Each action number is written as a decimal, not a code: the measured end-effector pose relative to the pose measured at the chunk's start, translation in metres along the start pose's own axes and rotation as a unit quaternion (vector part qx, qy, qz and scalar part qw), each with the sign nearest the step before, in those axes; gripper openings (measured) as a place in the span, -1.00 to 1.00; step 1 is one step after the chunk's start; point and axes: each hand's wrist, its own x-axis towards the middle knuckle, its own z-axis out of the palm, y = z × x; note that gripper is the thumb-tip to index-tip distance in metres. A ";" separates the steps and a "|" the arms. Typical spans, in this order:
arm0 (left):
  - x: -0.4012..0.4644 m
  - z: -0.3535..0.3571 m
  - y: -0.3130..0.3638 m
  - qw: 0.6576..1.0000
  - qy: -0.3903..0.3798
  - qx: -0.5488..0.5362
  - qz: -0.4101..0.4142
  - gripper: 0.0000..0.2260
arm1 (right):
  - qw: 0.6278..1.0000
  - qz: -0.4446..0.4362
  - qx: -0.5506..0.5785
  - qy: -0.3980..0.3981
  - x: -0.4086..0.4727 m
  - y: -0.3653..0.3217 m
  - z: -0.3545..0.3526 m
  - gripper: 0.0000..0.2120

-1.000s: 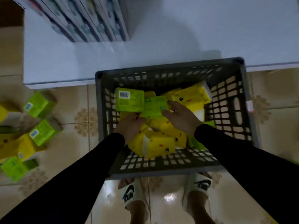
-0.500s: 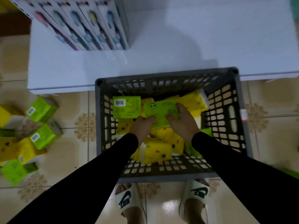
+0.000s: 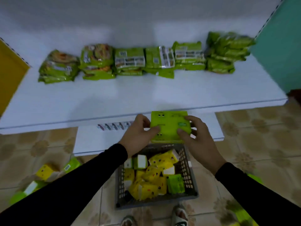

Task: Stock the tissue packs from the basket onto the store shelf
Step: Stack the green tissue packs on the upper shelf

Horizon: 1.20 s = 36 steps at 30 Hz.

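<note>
A: Where do we stand on the stocking?

B: Early, we'd judge. Our left hand (image 3: 138,135) and right hand (image 3: 197,137) each hold a closed grip on one green tissue pack (image 3: 169,126), lifted above the grey basket (image 3: 189,168) and just short of the white shelf (image 3: 114,98) edge.

A: And what's left?

B: Plenty. The basket holds many yellow packs (image 3: 156,176) and a green one, and loose packs (image 3: 45,172) lie on the tiled floor (image 3: 260,136) to our left. We see no tissue packs placed on the shelf yet.

A: Is there room up there?

B: Yes. A row of green snack bags (image 3: 130,61) sits at the back; the front strip looks bare, flat and smooth. The light is dim and the picture blurred.
</note>
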 end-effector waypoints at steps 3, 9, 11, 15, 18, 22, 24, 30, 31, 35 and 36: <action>-0.030 -0.030 0.083 0.999 0.020 -0.023 0.044 -0.74 | 0.998 -0.052 0.028 0.018 -0.010 -0.078 -0.035 -0.64; -0.086 -0.087 0.217 0.987 0.073 -0.002 0.143 -0.60 | 0.983 -0.178 0.034 0.039 -0.005 -0.227 -0.084 -0.61; -0.102 -0.107 0.250 0.980 0.102 0.026 0.170 -0.49 | 0.975 -0.220 0.012 0.034 0.002 -0.268 -0.094 -0.58; -0.132 -0.141 0.300 0.967 0.160 0.115 0.162 -0.31 | 0.976 -0.215 -0.036 -0.003 0.011 -0.321 -0.097 -0.58; -0.146 -0.156 0.310 0.966 0.159 0.147 0.139 -0.36 | 0.987 -0.154 0.023 -0.022 0.008 -0.339 -0.084 -0.74; -0.162 -0.184 0.309 0.978 0.115 0.115 0.128 -0.48 | 0.989 -0.105 0.081 -0.073 -0.001 -0.354 -0.074 -0.73; -0.171 -0.211 0.323 0.972 0.116 0.115 0.168 -0.58 | 0.985 -0.094 0.090 -0.109 -0.009 -0.380 -0.073 -0.68; -0.156 -0.323 0.381 0.927 0.176 0.135 0.303 -0.70 | 0.969 -0.207 0.124 -0.059 0.012 -0.489 -0.045 -0.68; -0.147 -0.338 0.384 0.923 0.179 0.138 0.311 -0.71 | 0.968 -0.221 0.115 -0.039 0.022 -0.503 -0.036 -0.68; -0.107 -0.378 0.393 0.905 0.191 0.209 0.319 -0.70 | 0.965 -0.254 0.059 0.021 0.065 -0.537 0.000 -0.63; -0.097 -0.387 0.397 0.894 0.195 0.244 0.321 -0.68 | 0.964 -0.260 0.052 0.030 0.076 -0.542 0.007 -0.61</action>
